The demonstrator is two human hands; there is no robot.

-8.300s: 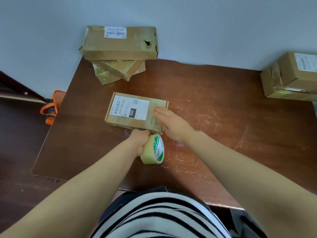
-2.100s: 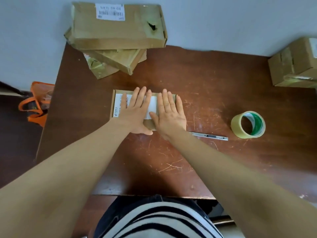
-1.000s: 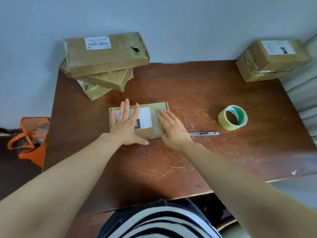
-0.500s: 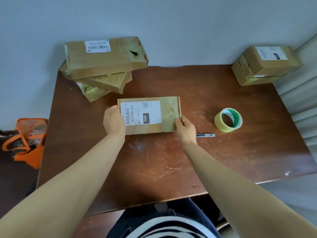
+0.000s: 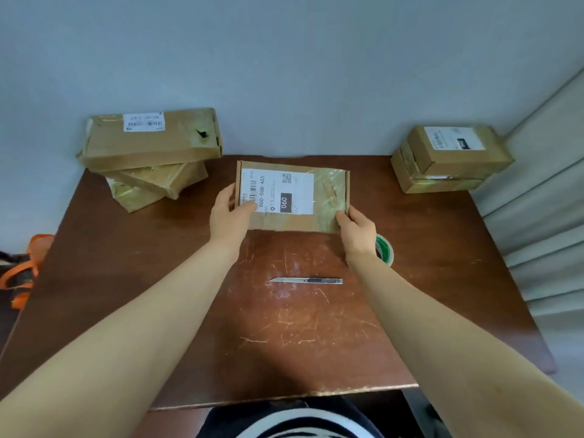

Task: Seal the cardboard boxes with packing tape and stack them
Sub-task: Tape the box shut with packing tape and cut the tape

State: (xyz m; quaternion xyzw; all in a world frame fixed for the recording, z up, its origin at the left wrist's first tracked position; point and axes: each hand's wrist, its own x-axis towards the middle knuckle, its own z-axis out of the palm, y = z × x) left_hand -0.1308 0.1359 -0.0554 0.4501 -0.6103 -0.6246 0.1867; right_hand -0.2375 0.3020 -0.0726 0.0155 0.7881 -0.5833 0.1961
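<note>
In the head view, a flat cardboard box is held between both hands over the far middle of the brown table, apparently raised off its surface. Its broad face, with a white shipping label, is turned towards the camera, and glossy clear tape is seen across that face. The box is closed, so nothing of its contents can be seen.

The left hand grips the box's left short end: the thumb is laid on the top face at the label's barcode edge, and the fingers are curled round the edge. The right hand pinches the lower right corner, the thumb on the taped face; its other fingers are hidden beneath the box.

At the far left corner, three closed boxes are stacked askew against the wall: a long top box with a label and a torn hole, a middle box and a bottom box. At the far right corner, a smaller labelled box is set on a lower box. All are shut.

A tape roll is seen on the table just behind the right wrist, partly covered by it. A slim utility knife lies between the forearms, apart from the box. An orange bag is seen on the floor to the left.
</note>
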